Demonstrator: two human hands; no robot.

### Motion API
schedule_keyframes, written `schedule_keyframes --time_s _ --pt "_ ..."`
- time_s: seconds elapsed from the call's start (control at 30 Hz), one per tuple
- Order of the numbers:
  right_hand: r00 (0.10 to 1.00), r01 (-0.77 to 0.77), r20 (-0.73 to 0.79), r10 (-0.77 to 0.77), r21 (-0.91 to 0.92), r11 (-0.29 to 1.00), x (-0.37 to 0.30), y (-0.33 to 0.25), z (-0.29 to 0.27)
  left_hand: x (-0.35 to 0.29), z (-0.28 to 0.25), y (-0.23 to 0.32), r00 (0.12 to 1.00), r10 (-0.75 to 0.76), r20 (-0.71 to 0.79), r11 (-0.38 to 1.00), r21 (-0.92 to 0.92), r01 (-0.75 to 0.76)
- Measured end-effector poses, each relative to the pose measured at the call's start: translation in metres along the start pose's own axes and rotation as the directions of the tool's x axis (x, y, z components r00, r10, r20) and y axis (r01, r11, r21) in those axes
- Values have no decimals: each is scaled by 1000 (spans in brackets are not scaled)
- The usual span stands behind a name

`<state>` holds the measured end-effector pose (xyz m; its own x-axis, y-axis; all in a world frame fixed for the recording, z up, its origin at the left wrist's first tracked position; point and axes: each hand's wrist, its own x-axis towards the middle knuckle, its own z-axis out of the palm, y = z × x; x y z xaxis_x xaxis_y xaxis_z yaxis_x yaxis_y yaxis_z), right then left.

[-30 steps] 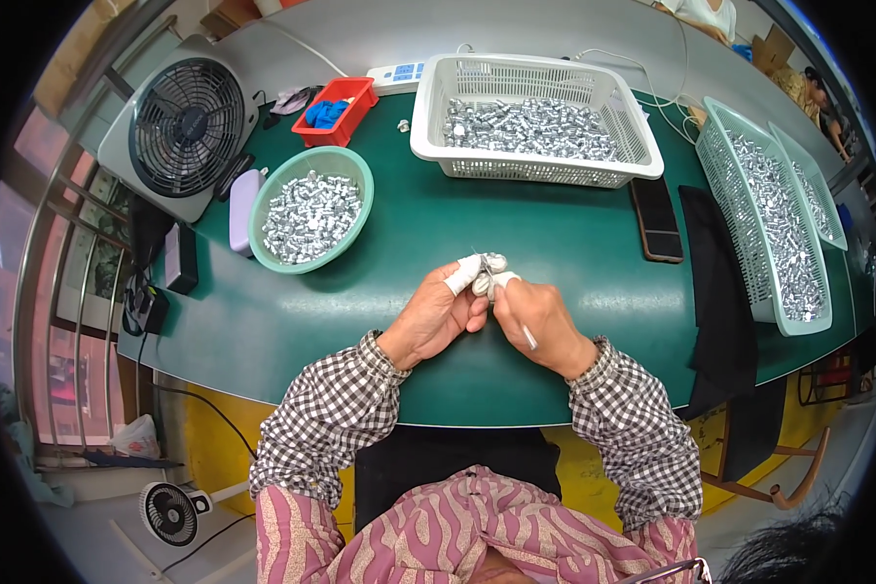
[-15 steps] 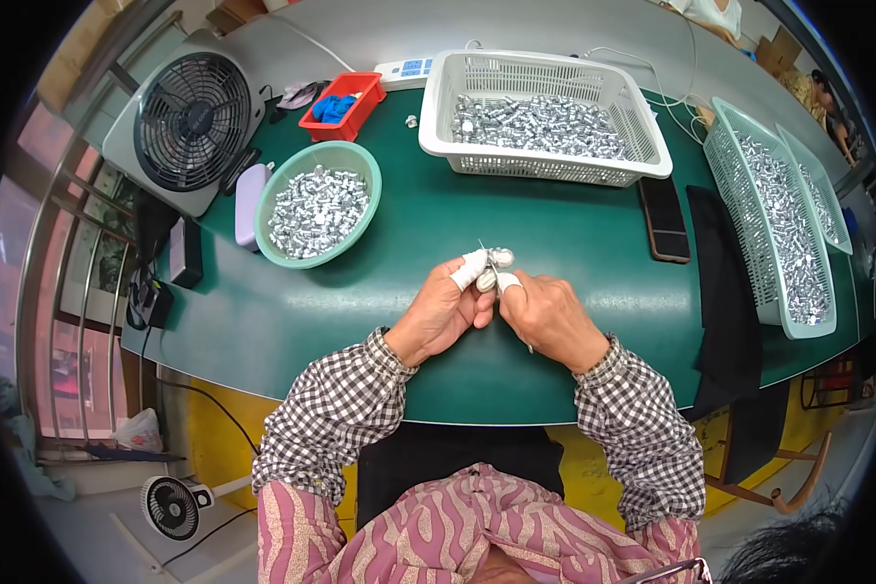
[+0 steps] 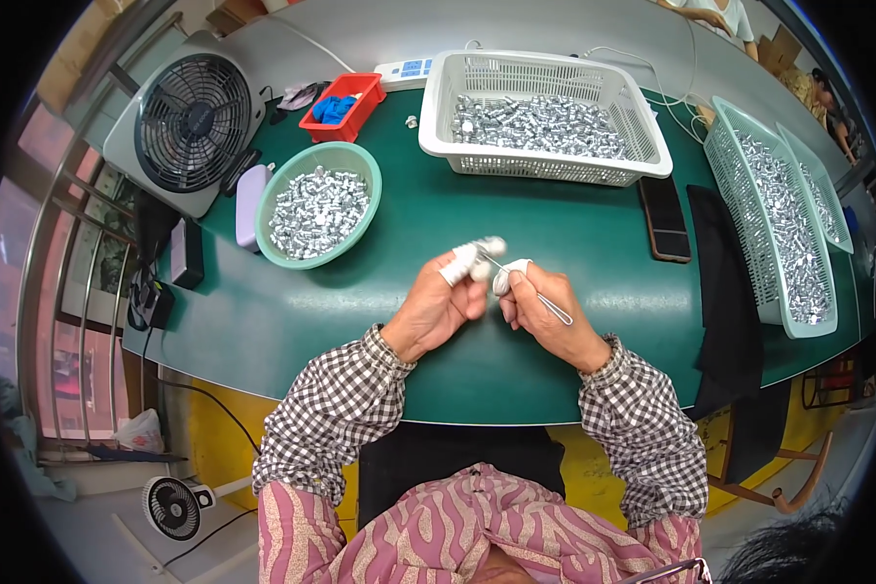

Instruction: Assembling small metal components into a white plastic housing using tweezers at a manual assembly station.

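Note:
My left hand (image 3: 438,304) is raised over the green table, its thumb and forefinger wrapped in white coverings and pinched together. A small silvery part (image 3: 483,253) seems to sit between those fingertips, but blur and the coverings hide most of it. In my right hand (image 3: 550,310), also with white-covered fingertips, is a thin metal pick (image 3: 555,310) with a looped handle. Its handle sticks out toward the lower right, and its fine tip points at my left fingertips. Whether the tip touches the part, I cannot tell.
A green bowl (image 3: 368,226) of small silvery metal parts stands to the left. Behind my hands is a white basket (image 3: 545,167) of similar parts. Pale green baskets (image 3: 771,263) hold more at right, near a phone (image 3: 665,219) and black cloth (image 3: 725,311). A fan (image 3: 193,122) stands far left.
My hands have drawn slightly apart, the right one moving right. The pick's handle has swung out to the lower right, showing more of it. My left fingertips have shifted slightly.

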<state>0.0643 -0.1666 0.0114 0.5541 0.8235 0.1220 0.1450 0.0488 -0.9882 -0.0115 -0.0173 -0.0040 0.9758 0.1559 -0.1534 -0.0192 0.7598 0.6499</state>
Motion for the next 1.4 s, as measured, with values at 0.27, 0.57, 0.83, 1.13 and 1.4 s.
schedule_keyframes --time_s 0.27,0.57,0.83,1.13,1.4 --pt "888 416 74 -454 -549 725 1 15 -2 -1 4 1 998 -50 45 998 26 49" --pt "854 452 252 -456 -793 409 1 11 -1 1 1 -1 997 -71 -12 996 45 71" --pt "833 472 226 -506 -767 434 2 13 0 -1 5 0 998 -68 -7 996 63 68" --pt "848 455 94 -522 -634 625 3 8 1 -2 6 -2 995 -90 49 995 47 88" --pt "873 414 100 -478 -670 616 2 10 0 1 -1 0 994 -94 53 996 4 94"
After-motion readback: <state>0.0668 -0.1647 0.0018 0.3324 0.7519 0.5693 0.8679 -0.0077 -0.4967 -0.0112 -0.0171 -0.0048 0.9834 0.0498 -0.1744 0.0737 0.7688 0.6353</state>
